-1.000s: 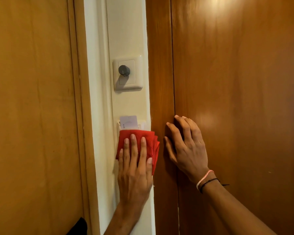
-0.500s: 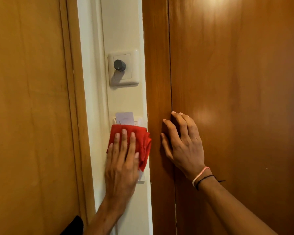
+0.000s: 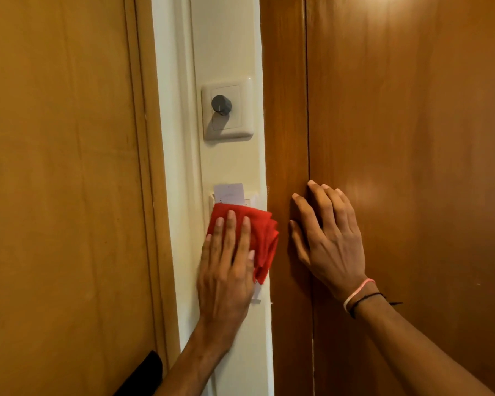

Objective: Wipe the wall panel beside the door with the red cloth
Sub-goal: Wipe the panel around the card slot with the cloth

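Left hand (image 3: 226,277) flat on red cloth (image 3: 262,238); cloth under fingers.

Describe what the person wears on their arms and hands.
Both forearms are bare, with no sleeves in view and no gloves. The right hand has two bands at the wrist: a thin pale pink band and, just below it, a thin black cord with a short loose end sticking out to the side. The left hand shows no rings, watch or bands.

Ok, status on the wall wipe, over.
Left hand flat, pressing red cloth on wall panel. Right hand braced open on door. Card and dial switch above cloth.
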A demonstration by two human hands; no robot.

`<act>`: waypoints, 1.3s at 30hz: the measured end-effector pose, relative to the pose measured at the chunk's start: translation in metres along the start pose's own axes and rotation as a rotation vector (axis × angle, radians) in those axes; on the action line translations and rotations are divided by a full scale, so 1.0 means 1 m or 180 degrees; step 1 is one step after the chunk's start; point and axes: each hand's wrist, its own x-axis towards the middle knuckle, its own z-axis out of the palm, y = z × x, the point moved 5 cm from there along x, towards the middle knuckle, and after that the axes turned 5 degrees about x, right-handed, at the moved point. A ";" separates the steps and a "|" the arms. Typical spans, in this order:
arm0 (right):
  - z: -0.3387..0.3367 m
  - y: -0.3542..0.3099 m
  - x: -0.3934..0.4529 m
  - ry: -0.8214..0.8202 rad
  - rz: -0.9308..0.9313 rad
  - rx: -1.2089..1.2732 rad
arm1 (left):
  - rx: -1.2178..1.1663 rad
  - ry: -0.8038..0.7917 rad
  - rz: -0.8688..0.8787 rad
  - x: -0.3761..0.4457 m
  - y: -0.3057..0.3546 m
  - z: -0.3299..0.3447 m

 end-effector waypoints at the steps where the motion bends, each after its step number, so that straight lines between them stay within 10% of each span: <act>1: 0.001 -0.001 0.001 -0.0038 -0.0007 -0.0068 | -0.0065 0.0051 -0.0226 0.002 -0.006 -0.001; 39: 0.011 0.001 -0.001 -0.0276 0.0244 -0.0297 | -0.0912 0.0269 -0.0378 0.009 -0.018 -0.001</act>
